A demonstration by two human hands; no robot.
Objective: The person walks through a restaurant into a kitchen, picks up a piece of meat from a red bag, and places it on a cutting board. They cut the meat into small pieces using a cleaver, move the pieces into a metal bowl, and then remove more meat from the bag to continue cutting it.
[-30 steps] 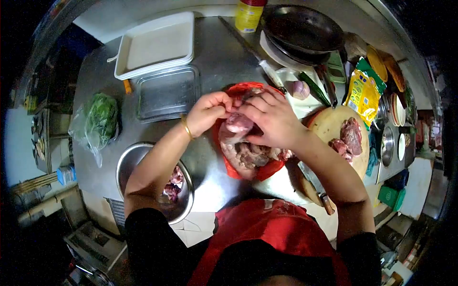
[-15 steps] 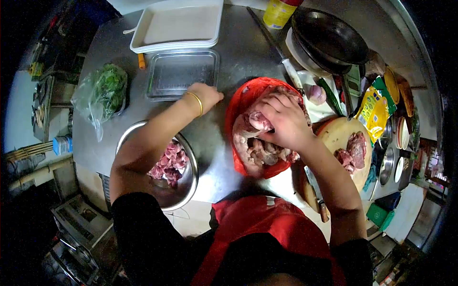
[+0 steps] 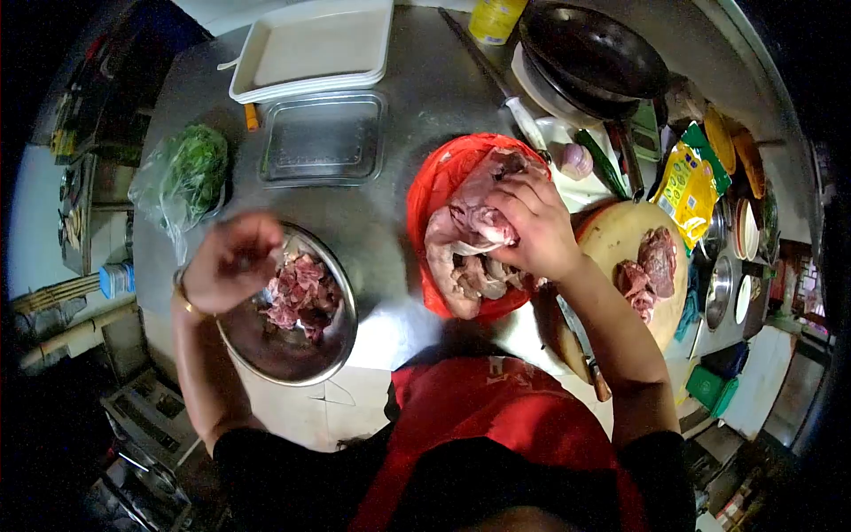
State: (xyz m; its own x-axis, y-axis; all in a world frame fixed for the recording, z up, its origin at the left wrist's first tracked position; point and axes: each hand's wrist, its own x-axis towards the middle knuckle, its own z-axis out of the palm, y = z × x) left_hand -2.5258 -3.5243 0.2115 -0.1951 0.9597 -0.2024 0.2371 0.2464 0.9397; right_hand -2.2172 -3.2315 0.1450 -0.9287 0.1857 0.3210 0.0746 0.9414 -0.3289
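Observation:
My right hand (image 3: 539,223) is wrapped round the end of a large piece of raw meat (image 3: 454,226). That meat lies in an open red plastic bag (image 3: 418,208), and the folds hide whatever container may be under it. Over the left rim of a round metal bowl (image 3: 353,324) hovers my left hand (image 3: 232,259), its curled fingers smeared by motion, so I cannot make out anything in them. Small chunks of raw meat (image 3: 306,293) are heaped inside the bowl.
Right of the bag, a round cutting board (image 3: 612,244) carries meat pieces (image 3: 658,262), with a knife (image 3: 581,341) beside it. Farther back are a clear plastic tray (image 3: 321,137), white trays (image 3: 310,40), a sharpening rod (image 3: 487,58), a black wok (image 3: 594,53) and bagged greens (image 3: 195,164).
My left hand has swung from beside the clear tray, left and toward me, to the bowl's edge. My right hand keeps hold of the large meat, which has shifted slightly.

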